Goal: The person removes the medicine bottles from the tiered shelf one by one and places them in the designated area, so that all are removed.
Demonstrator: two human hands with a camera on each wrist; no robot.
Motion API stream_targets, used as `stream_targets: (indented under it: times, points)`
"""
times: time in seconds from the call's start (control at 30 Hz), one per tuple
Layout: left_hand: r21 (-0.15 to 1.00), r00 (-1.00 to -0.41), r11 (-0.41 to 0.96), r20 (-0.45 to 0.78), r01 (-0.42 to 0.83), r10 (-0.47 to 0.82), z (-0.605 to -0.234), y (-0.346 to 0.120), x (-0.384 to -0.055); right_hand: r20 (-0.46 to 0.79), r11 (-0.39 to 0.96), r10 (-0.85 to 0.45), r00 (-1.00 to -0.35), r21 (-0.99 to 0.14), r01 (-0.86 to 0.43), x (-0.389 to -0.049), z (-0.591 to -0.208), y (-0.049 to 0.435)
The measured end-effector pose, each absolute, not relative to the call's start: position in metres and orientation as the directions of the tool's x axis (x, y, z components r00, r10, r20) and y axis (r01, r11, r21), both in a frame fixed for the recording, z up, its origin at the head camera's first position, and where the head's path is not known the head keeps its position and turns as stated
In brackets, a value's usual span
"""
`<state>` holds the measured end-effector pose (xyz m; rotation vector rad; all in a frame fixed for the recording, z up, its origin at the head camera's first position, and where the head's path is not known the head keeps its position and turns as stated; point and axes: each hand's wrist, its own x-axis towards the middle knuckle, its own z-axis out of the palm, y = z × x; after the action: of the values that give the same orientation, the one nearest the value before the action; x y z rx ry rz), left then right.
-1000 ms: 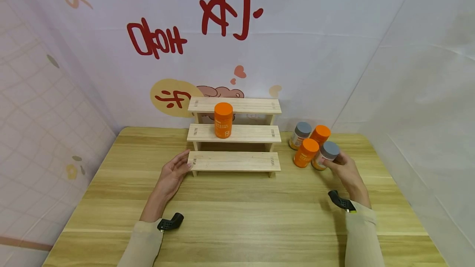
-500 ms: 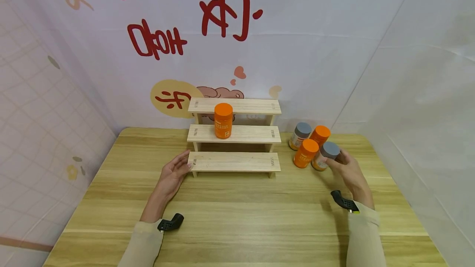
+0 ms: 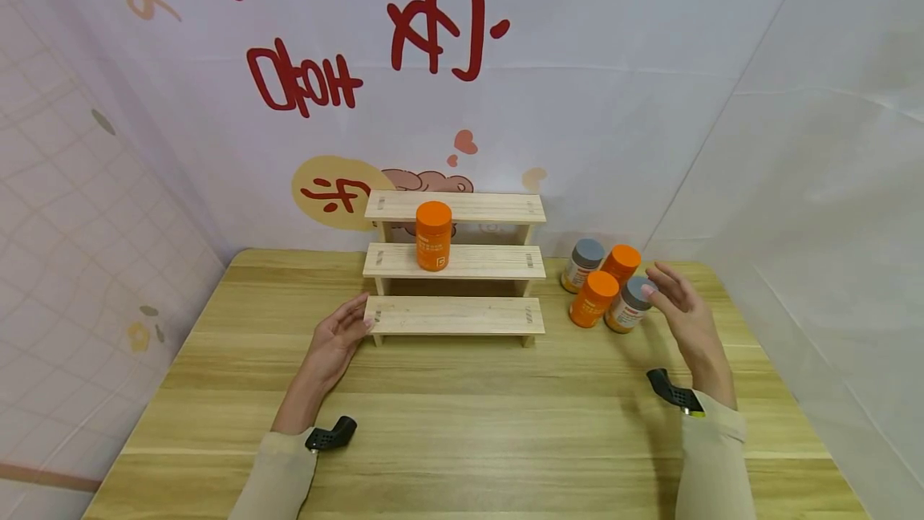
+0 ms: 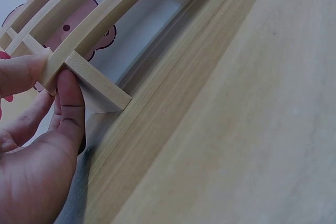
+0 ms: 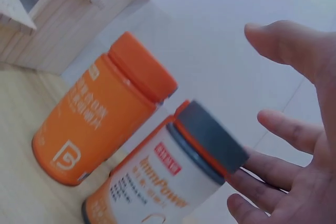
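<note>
A three-step wooden display rack (image 3: 455, 316) stands near the back of the table. My left hand (image 3: 338, 341) pinches the left end of its lowest step, thumb above and fingers beneath, as the left wrist view shows. An orange bottle with an orange lid (image 3: 433, 241) stands upright on the middle step. To the right, my right hand (image 3: 689, 326) is beside a white-and-orange bottle with a grey lid (image 3: 626, 311), its fingers spread apart and holding nothing. In the right wrist view, this grey-lidded bottle (image 5: 157, 182) stands beside an orange one (image 5: 100, 116).
Around the grey-lidded bottle cluster a front orange bottle (image 3: 593, 302), a rear orange bottle (image 3: 623, 263) and a second grey-lidded bottle (image 3: 581, 266). The wooden table (image 3: 476, 432) meets a printed white wall sheet (image 3: 577, 119) behind and at both sides.
My right hand has let go of the front grey-lidded bottle, opening its fingers and drawing back a little to the right. The left hand keeps its hold on the rack.
</note>
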<state>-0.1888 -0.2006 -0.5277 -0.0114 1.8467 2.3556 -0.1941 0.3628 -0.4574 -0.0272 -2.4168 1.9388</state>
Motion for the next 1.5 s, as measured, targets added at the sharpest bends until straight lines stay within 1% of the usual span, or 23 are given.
stream_targets:
  times: [0.13,0.4,0.6,0.83,0.93,1.5]
  points:
    - [0.964,-0.989,-0.237,-0.101,-0.124,0.109,-0.527,-0.200,-0.189,0.064,0.215,0.042,-0.997,-0.975,-0.054,-0.192,-0.448,0.357]
    - [0.966,-0.989,-0.226,-0.109,-0.129,0.099,-0.526,-0.200,-0.189,0.180,0.257,0.014,-0.984,-0.951,-0.171,-0.187,-0.432,0.346]
    - [0.967,-0.989,-0.219,-0.110,-0.130,0.102,-0.525,-0.201,-0.189,0.205,0.311,0.007,-0.979,-0.931,-0.193,-0.183,-0.422,0.337]
    - [0.966,-0.988,-0.221,-0.108,-0.130,0.108,-0.525,-0.201,-0.189,0.273,0.226,-0.051,-0.961,-0.934,-0.277,-0.182,-0.417,0.323]
    - [0.966,-0.989,-0.223,-0.106,-0.128,0.106,-0.526,-0.202,-0.189,0.295,0.209,-0.080,-0.952,-0.929,-0.306,-0.183,-0.417,0.317]
    - [0.970,-0.989,-0.213,-0.094,-0.117,0.115,-0.528,-0.201,-0.189,0.286,0.187,-0.167,-0.943,-0.930,-0.316,-0.188,-0.419,0.290]
